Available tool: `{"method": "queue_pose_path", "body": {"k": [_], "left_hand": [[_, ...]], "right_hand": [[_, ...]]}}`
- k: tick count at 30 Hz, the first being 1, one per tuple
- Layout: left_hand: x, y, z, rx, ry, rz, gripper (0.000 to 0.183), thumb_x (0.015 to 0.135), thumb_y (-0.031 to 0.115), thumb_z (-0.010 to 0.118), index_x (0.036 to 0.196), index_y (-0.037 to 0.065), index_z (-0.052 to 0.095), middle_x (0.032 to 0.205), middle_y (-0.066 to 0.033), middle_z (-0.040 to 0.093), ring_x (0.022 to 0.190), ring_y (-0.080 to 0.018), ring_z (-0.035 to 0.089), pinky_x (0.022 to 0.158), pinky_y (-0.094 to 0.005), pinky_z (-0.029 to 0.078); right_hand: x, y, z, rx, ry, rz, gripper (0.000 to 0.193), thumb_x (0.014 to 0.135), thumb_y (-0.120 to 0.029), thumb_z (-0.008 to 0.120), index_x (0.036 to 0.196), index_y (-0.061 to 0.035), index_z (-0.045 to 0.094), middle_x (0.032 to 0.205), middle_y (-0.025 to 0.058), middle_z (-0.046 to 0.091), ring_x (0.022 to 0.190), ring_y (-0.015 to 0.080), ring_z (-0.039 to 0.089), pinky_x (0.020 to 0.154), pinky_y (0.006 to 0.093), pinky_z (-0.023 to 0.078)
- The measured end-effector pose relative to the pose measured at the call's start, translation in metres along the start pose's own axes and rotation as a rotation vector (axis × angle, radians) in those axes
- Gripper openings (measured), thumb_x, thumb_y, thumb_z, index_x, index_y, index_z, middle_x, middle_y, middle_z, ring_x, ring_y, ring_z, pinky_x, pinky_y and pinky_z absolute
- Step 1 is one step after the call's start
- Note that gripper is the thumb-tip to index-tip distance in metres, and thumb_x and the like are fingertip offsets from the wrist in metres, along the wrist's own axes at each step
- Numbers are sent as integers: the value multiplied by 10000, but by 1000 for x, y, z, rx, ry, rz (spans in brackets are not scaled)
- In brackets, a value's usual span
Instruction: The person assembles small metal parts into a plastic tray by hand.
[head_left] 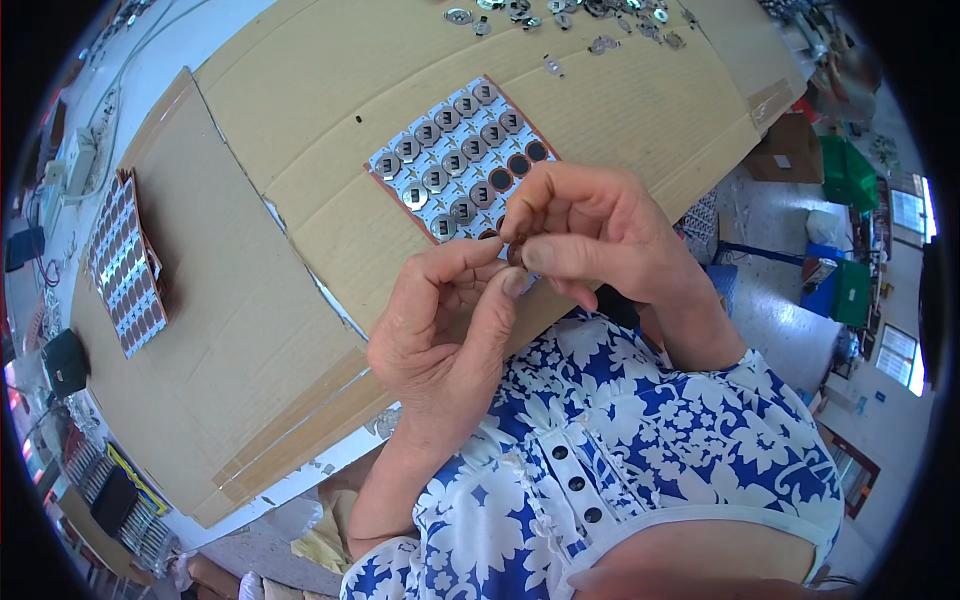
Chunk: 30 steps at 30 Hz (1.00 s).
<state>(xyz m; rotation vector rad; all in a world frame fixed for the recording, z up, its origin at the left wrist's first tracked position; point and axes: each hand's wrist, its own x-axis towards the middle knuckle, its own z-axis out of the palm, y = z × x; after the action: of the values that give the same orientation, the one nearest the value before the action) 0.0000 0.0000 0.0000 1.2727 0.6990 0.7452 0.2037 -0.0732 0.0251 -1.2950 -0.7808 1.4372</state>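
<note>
My left hand (440,320) and my right hand (615,235) meet over the near edge of a panel. Between their pinched fingertips is a small, dark reddish-brown round piece (516,252), largely covered by the fingers. The panel (418,150) is a white-and-blue sheet with a reddish edge, lying tilted on cardboard. Rows of silvery round metal parts (463,161) with dark marks sit on it. On the side close to my right hand, several dark round spots (519,165) bear no metal part. My hands hide the panel's near corner.
A stack of similar panels (128,265) lies on the cardboard at the left. Loose small metal parts (600,12) are scattered at the far edge. Brown cardboard (300,150) covers the table, with a seam (315,270) across it. Green bins (850,175) and a box (788,150) stand at the right.
</note>
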Motion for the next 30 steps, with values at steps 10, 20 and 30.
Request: {"method": "queue_pose_path", "body": {"k": [10,20,30], "left_hand": [[17,-2,-1,952,-59,581,576,778,105,948,1311,-12,763,1369,-180,758,1284,-405,692,1082,-527,530],[15,-4,-1,1059,-97,519,640,736,218,980,1308,14,777,1482,-165,726,1383,-423,629,1160,-580,456],[19,-1,1,1054,-119,534,586,791,241,947,1291,-4,767,1477,-197,711,1359,-437,634,1151,-610,450]], "right_hand": [[30,13,-27,-411,296,-345,109,1029,34,780,1136,32,757,947,21,798,843,24,729,684,214,563],[35,11,-7,-828,362,-497,118,944,9,818,1019,-29,735,878,111,722,755,247,733,675,375,561],[35,7,-24,-881,211,-542,121,930,6,813,1034,-23,759,932,100,708,820,289,729,703,406,555]]}}
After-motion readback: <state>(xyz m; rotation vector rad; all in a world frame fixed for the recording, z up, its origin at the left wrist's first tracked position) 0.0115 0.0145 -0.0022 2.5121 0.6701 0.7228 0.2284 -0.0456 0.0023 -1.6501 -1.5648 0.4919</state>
